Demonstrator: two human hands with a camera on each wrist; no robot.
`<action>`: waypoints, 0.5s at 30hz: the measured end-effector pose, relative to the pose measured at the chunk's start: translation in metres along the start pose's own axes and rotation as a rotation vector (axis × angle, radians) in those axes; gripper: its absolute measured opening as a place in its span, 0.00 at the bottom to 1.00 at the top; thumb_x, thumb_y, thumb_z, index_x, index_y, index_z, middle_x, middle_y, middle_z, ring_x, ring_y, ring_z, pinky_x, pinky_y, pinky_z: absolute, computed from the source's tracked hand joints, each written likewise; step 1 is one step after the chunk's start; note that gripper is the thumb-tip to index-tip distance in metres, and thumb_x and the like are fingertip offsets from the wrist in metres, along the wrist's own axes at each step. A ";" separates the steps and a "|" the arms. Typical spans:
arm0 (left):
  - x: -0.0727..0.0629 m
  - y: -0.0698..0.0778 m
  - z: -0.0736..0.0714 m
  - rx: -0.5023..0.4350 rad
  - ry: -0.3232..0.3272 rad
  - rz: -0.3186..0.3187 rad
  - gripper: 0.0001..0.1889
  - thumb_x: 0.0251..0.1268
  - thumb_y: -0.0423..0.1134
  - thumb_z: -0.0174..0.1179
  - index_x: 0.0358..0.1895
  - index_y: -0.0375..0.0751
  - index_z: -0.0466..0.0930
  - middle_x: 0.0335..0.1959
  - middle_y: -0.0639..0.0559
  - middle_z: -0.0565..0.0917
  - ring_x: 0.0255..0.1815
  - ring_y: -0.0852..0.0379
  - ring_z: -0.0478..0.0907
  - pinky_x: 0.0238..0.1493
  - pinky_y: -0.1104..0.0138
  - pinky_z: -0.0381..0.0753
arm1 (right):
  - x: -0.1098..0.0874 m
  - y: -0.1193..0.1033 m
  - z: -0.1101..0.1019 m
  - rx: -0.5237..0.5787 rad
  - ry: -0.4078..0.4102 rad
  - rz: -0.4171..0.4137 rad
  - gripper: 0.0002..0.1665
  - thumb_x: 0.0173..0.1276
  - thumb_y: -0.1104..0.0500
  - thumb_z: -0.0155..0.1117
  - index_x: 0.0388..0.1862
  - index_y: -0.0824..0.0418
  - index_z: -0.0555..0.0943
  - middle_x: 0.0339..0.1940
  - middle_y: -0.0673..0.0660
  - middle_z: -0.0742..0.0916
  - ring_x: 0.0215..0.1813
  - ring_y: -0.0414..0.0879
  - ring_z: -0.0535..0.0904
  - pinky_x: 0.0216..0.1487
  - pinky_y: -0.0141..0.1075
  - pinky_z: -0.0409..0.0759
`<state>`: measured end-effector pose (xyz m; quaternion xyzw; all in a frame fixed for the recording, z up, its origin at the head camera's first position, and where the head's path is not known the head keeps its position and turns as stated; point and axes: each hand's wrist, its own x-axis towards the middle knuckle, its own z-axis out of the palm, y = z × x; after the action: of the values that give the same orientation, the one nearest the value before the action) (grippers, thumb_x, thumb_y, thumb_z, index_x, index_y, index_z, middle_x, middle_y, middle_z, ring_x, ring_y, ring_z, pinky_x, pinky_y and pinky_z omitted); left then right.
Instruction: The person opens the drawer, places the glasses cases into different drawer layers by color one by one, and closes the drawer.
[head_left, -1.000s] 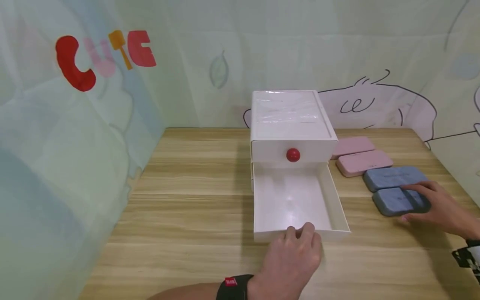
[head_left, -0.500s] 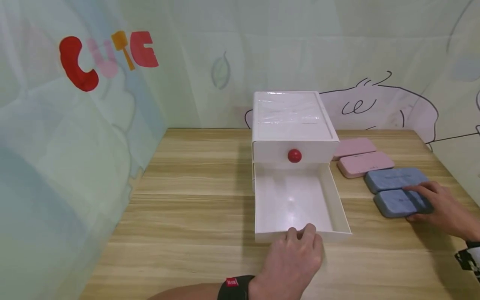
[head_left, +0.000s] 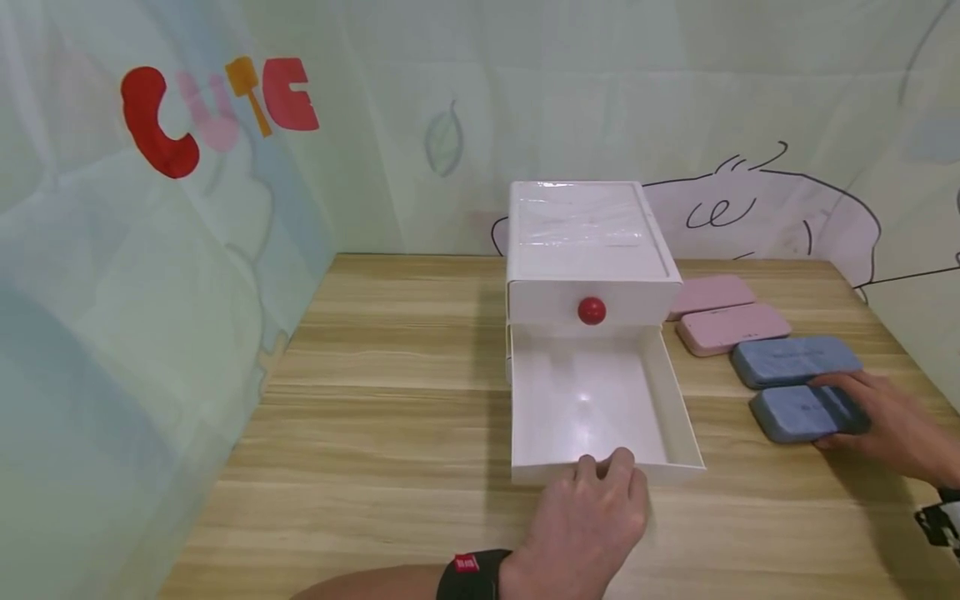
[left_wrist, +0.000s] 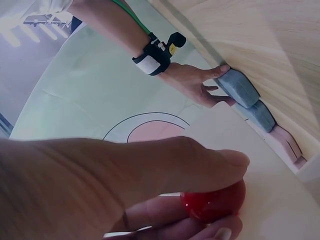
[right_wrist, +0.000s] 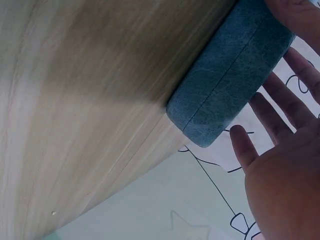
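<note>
A white drawer cabinet [head_left: 588, 233] stands in the middle of the table, with its lower drawer [head_left: 577, 392] pulled out and nothing inside. My left hand [head_left: 581, 529] holds that drawer's red knob [left_wrist: 212, 202] between thumb and fingers; the hand hides the knob in the head view. At the right, my right hand [head_left: 892, 425] grips the right end of the nearer blue glasses case [head_left: 802, 414], thumb on the near side and forefinger on the far side. Just behind it lies a second blue glasses case [head_left: 795, 360], a narrow gap between them.
Two pink glasses cases, the nearer one [head_left: 735, 327] and a farther one [head_left: 708, 294], lie beside the cabinet behind the blue ones. The upper drawer, with a red knob [head_left: 592, 311], is closed. Printed cloth walls [head_left: 405, 167] border the wooden table [head_left: 360, 400].
My right thumb and fingers have closed on the nearer blue glasses case, which has shifted slightly toward me, away from the other blue case. My left hand stays at the drawer knob.
</note>
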<state>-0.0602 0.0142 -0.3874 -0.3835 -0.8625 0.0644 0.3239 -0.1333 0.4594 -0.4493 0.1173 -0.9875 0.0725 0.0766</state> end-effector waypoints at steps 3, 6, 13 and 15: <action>0.000 0.001 0.001 0.005 0.011 -0.004 0.04 0.55 0.37 0.65 0.26 0.50 0.81 0.28 0.59 0.73 0.18 0.65 0.71 0.16 0.77 0.68 | -0.001 0.001 0.001 0.012 -0.003 -0.014 0.48 0.36 0.58 0.88 0.58 0.64 0.73 0.56 0.76 0.78 0.53 0.73 0.73 0.47 0.67 0.68; -0.001 0.001 0.001 0.006 0.017 -0.010 0.04 0.55 0.37 0.65 0.26 0.50 0.81 0.28 0.58 0.74 0.19 0.64 0.72 0.17 0.77 0.70 | -0.002 0.001 0.001 0.023 0.002 -0.039 0.48 0.37 0.61 0.88 0.58 0.63 0.73 0.56 0.75 0.78 0.54 0.73 0.72 0.47 0.67 0.67; 0.000 0.001 0.000 0.000 0.011 -0.006 0.04 0.54 0.38 0.69 0.26 0.49 0.82 0.28 0.58 0.75 0.19 0.65 0.74 0.17 0.77 0.71 | -0.004 -0.001 0.001 0.002 0.010 -0.069 0.46 0.38 0.60 0.87 0.58 0.61 0.76 0.57 0.73 0.79 0.55 0.71 0.74 0.45 0.67 0.71; 0.000 0.001 0.000 0.002 0.017 -0.008 0.04 0.54 0.37 0.68 0.26 0.49 0.82 0.28 0.58 0.75 0.19 0.65 0.73 0.17 0.77 0.71 | -0.005 -0.002 0.001 0.000 0.014 -0.067 0.46 0.38 0.60 0.87 0.59 0.61 0.76 0.57 0.72 0.78 0.56 0.71 0.74 0.44 0.68 0.71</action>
<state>-0.0594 0.0151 -0.3881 -0.3804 -0.8611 0.0610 0.3318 -0.1282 0.4580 -0.4513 0.1500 -0.9824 0.0707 0.0860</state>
